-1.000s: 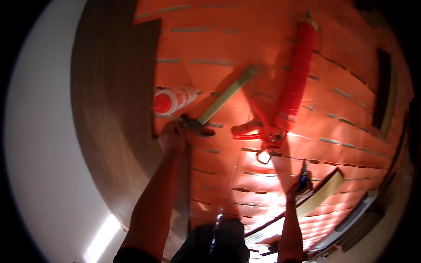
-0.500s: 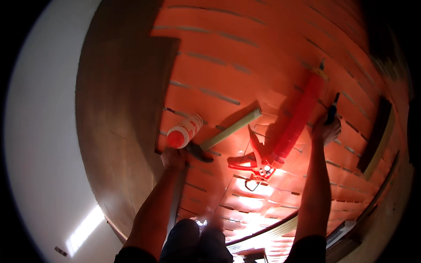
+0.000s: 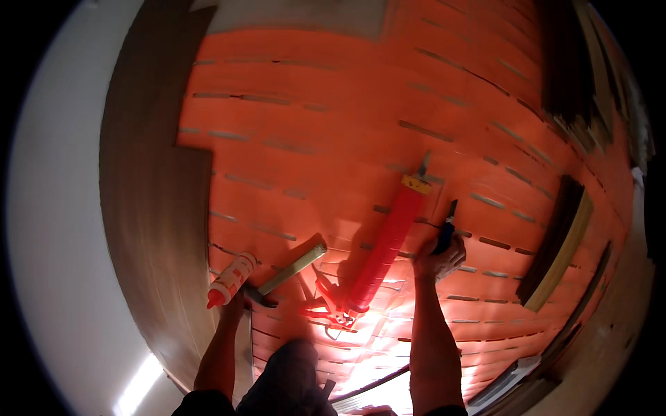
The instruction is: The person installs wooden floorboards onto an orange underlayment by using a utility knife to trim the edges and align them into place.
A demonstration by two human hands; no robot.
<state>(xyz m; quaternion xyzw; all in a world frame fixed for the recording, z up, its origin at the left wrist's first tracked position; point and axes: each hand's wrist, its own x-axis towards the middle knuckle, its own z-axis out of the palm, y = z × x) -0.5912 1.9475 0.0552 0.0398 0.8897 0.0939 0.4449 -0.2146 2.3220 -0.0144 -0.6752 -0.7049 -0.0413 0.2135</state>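
Observation:
My right hand (image 3: 442, 261) is closed around a dark utility knife (image 3: 445, 238), its tip pointing away from me above the orange slotted underlay (image 3: 333, 90). Beside the brown laid planks (image 3: 156, 243), my left hand (image 3: 234, 304) is low at their edge. A white bottle with a red cap (image 3: 234, 274) partly hides that hand, so its fingers do not show. Just right of the bottle lies a hammer (image 3: 294, 269) with a pale handle and dark head. Between my hands rests a long red caulking gun (image 3: 390, 239), nozzle pointing away.
Two strips of plank, one dark and one pale (image 3: 562, 246), lie at the right. More dark boards (image 3: 565, 62) are stacked at the far right. A white wall (image 3: 55, 208) runs along the left. My knee (image 3: 284, 374) is at the near edge, by a bright patch of light.
My view has shifted, so the floor and tools appear lower and farther left. My right hand still grips the knife, and my left hand stays by the plank edge.

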